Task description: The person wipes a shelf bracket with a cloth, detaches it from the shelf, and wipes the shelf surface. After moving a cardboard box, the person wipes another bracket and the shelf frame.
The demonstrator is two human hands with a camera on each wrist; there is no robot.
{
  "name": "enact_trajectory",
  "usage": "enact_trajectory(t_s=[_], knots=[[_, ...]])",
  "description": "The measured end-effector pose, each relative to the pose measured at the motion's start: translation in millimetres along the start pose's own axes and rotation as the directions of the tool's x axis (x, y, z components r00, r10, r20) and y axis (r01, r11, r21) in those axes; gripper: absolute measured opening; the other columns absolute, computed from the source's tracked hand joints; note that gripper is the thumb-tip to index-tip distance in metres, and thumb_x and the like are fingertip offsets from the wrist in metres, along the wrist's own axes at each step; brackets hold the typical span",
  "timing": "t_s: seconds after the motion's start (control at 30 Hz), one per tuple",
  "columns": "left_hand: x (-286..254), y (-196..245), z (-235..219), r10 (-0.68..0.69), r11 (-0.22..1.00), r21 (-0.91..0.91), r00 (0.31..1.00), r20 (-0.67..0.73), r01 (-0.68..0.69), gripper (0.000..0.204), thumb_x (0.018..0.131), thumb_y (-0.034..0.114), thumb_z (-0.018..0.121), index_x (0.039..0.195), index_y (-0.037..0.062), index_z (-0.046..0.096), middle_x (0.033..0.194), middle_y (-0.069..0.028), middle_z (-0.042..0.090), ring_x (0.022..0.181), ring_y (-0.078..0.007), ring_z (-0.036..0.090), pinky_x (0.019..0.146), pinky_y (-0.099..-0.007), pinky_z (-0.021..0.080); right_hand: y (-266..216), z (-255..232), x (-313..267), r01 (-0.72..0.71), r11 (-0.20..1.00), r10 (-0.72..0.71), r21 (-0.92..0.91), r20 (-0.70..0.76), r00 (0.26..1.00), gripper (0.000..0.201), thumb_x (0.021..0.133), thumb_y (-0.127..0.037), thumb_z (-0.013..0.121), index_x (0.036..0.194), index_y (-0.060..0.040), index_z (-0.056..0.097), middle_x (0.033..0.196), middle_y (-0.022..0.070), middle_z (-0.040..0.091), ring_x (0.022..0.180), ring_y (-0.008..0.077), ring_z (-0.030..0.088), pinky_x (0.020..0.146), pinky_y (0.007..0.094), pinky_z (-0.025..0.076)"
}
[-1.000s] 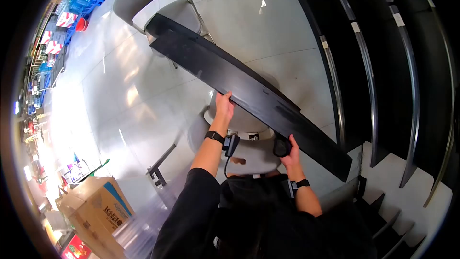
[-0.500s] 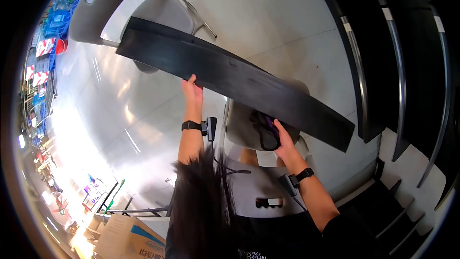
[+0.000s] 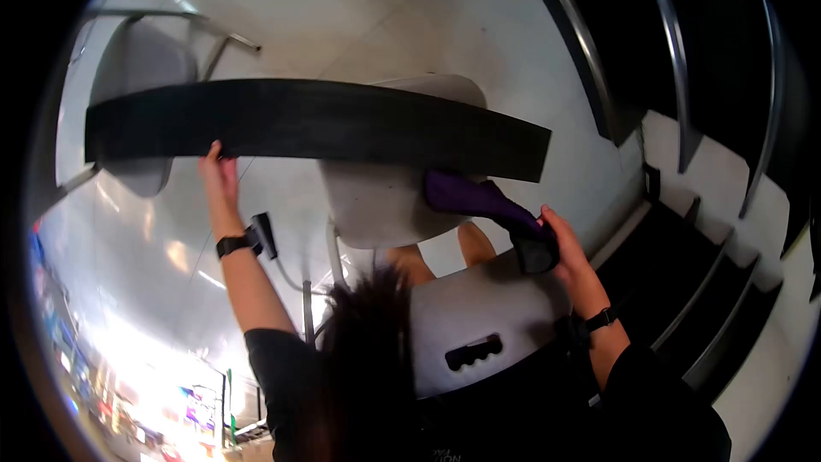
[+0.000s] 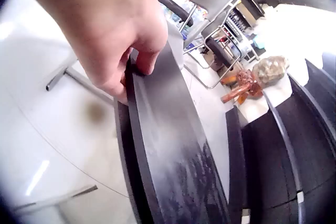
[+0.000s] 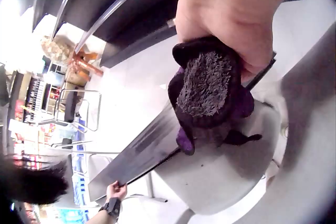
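A long black board (image 3: 325, 120) stretches across the head view, over two grey chairs. My left hand (image 3: 221, 180) pinches its near edge toward the left end, and in the left wrist view the thumb and fingers (image 4: 149, 61) close round that edge. My right hand (image 3: 571, 248) grips a soft purple-and-black cloth-like thing (image 3: 470, 194), just off the board's near side and toward its right end. A grey shaggy patch (image 5: 207, 85) faces the right wrist camera, framed by dark folds. Part of the right hand's grip is hidden behind this bundle.
One grey chair seat (image 3: 368, 214) lies under the board's middle, another chair (image 3: 141, 60) under its left end. A grey chair back (image 3: 487, 316) stands close before my body. Black steps with metal edging (image 3: 676, 51) rise at the right. Bright shelves fill the lower left.
My right hand has drawn back from the board with the purple-and-black cloth-like thing, which now shows stretched out. My left hand still holds the near edge. The board lies more level across the view.
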State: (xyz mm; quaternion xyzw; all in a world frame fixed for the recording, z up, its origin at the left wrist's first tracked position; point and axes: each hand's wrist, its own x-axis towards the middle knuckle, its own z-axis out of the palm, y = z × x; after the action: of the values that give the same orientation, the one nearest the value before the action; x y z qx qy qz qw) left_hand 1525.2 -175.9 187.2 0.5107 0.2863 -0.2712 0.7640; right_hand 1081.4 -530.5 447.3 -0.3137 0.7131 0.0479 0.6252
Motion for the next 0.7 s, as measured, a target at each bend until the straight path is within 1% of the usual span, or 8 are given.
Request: enact_trajectory(t_s=[0.17,0.27,0.3,0.37,0.43,0.47,0.57,0.7], knots=[[-16,24,1,-0.177,0.924,0.336,0.983,-0.054,0.185,0.035,0.089,0.020,0.054,0.114,-0.0026,0.049,0.109,-0.0127,0.057,0.096,-0.0252,0.059,0.080,-0.0337,0.052,14,-60,12,0.026,0.982,-0.008,0.189,-0.097,0.995,0.030,0.085,-0.040,0.057,0.074,-0.0121,0.052,0.069,-0.0012,0.052,0.064,0.0092,0.051,0.061,0.0242,0.042],[-28,33,-2,-0.207,0.576,0.778,0.966,-0.157,0.250,0.041,0.084,0.044,0.057,0.096,0.0048,0.053,0.087,-0.0046,0.059,0.086,-0.0180,0.062,0.069,-0.0268,0.053,29,-99,5,0.012,0.948,0.026,0.317,-0.113,0.993,0.030,0.084,-0.040,0.059,0.076,-0.0119,0.052,0.071,-0.0015,0.050,0.068,0.0105,0.051,0.065,0.0249,0.043],[-13,34,-28,-0.220,0.479,0.848,0.966,-0.135,0.228,0.044,0.085,0.048,0.054,0.097,0.0057,0.053,0.085,-0.0034,0.059,0.083,-0.0183,0.063,0.070,-0.0301,0.052,32,-107,0,-0.002,0.927,0.049,0.374,-0.116,0.992,0.029,0.085,-0.038,0.060,0.076,-0.0117,0.051,0.071,-0.0019,0.048,0.070,0.0114,0.050,0.068,0.0257,0.044],[29,33,-78,-0.229,0.551,0.796,0.962,-0.146,0.252,0.045,0.081,0.044,0.060,0.105,0.0059,0.052,0.099,-0.0086,0.058,0.096,-0.0254,0.059,0.083,-0.0375,0.047,49,-142,-1,0.022,0.833,-0.005,0.553,-0.033,0.999,0.035,0.084,-0.040,0.060,0.089,-0.0052,0.056,0.084,0.0044,0.059,0.077,0.0170,0.058,0.071,0.0300,0.049],[33,8,-48,-0.070,0.538,0.831,0.990,-0.122,0.140,0.046,0.080,0.043,0.062,0.106,0.0059,0.052,0.102,-0.0093,0.057,0.098,-0.0264,0.057,0.084,-0.0388,0.046,46,-150,-8,0.048,0.770,0.068,0.636,-0.157,0.985,0.043,0.085,-0.042,0.058,0.098,-0.0012,0.057,0.097,0.0114,0.062,0.088,0.0223,0.061,0.074,0.0341,0.052],[21,-15,-19,0.051,0.462,0.886,0.997,-0.055,0.025,0.047,0.079,0.042,0.062,0.107,0.0059,0.052,0.103,-0.0097,0.057,0.100,-0.0269,0.057,0.085,-0.0395,0.045,53,-165,-7,0.062,0.722,-0.016,0.689,-0.073,0.997,0.043,0.086,-0.037,0.055,0.105,0.0007,0.056,0.103,0.0153,0.062,0.093,0.0276,0.061,0.077,0.0373,0.053],[-56,-74,66,0.313,0.067,0.941,0.902,0.297,-0.333,0.048,0.078,0.040,0.064,0.109,0.0059,0.051,0.107,-0.0109,0.055,0.104,-0.0284,0.054,0.088,-0.0415,0.043,63,-192,-8,-0.007,0.667,-0.147,0.745,0.140,0.979,0.040,0.084,-0.030,0.052,0.108,0.0011,0.055,0.102,0.0159,0.062,0.090,0.0292,0.062,0.076,0.0382,0.054],[-161,-127,143,0.173,-0.238,0.690,0.669,0.723,-0.683,0.051,0.075,0.038,0.066,0.112,0.0059,0.051,0.112,-0.0124,0.053,0.109,-0.0304,0.051,0.091,-0.0441,0.039,80,-206,13,-0.041,0.487,-0.092,0.872,0.098,0.991,0.036,0.080,-0.021,0.051,0.104,0.0058,0.055,0.105,0.0164,0.061,0.094,0.0246,0.059,0.086,0.0333,0.046]])
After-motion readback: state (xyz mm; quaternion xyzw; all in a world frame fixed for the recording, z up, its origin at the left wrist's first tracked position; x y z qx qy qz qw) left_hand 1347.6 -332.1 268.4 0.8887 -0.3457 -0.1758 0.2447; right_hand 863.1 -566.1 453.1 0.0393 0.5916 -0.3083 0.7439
